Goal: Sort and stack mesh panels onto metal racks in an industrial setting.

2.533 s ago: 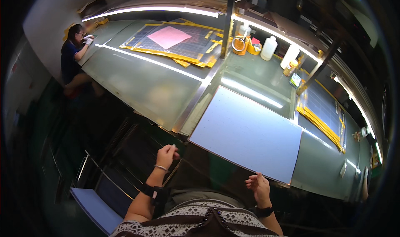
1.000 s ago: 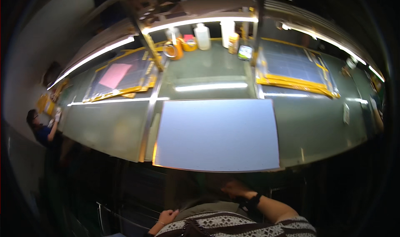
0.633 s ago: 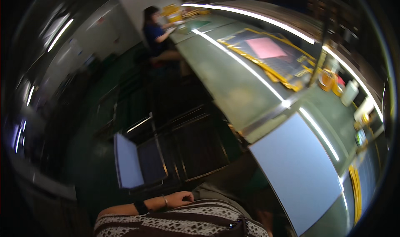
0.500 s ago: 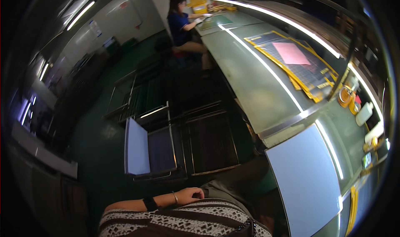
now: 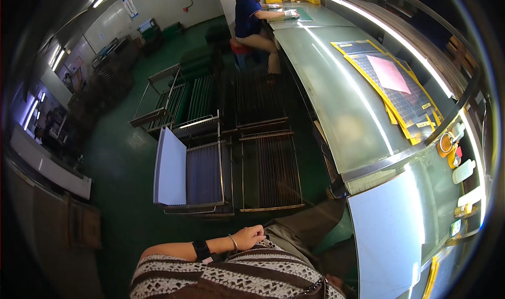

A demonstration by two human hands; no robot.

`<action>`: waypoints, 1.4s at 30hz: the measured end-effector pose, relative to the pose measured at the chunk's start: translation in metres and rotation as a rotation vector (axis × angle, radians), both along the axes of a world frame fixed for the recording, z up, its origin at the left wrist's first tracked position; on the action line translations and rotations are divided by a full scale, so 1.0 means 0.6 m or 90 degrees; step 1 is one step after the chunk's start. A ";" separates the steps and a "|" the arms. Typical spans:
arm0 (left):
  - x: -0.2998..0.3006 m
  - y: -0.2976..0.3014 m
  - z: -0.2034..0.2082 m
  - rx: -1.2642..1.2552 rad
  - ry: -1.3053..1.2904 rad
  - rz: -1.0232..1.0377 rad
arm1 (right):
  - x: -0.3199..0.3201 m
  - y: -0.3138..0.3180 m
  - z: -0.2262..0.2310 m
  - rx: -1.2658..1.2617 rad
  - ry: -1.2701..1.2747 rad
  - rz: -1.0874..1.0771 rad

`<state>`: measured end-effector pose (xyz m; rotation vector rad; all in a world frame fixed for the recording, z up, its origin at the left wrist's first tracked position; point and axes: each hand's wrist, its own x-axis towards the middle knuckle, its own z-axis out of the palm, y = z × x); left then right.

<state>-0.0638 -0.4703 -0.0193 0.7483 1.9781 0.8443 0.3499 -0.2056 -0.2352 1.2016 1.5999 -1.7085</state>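
Observation:
My left hand (image 5: 249, 238) rests at my waist, over the hem of my patterned top and my grey-brown trousers (image 5: 302, 228). Its fingers are curled in a loose fist, and nothing shows in them. That wrist wears a dark band (image 5: 201, 250) and a bracelet (image 5: 233, 242). Beside my right side, low in the picture, a small dim patch of skin (image 5: 334, 281) appears to be part of my right hand; its fingers cannot be made out. Nearest to it, a large pale-blue panel (image 5: 386, 230) lies on the bench at my right.
Slotted metal racks (image 5: 271, 209) stand on the green floor, one with a pale-blue board (image 5: 171, 167) upright. Yellow-edged dark sheets and a pink sheet (image 5: 389, 74) lie on the long bench (image 5: 336, 120). Bottles (image 5: 464, 171) line its right side. A co-worker (image 5: 250, 17) in gloves sits at the far end.
The view has shifted, so the bench and co-worker sit farther right and the picture is sharper. My left hand stays at my waist, its fingers now more plainly curled.

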 end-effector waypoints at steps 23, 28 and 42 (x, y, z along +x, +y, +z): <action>-0.058 -0.014 -0.058 0.195 0.366 -0.214 | -0.047 -0.043 0.078 0.195 -0.113 0.004; -0.040 0.097 -0.133 -0.004 0.138 -0.385 | -0.061 -0.053 0.099 0.246 -0.116 -0.012; -0.024 0.239 -0.103 -0.326 0.182 -0.636 | -0.044 -0.093 0.101 0.319 -0.129 -0.084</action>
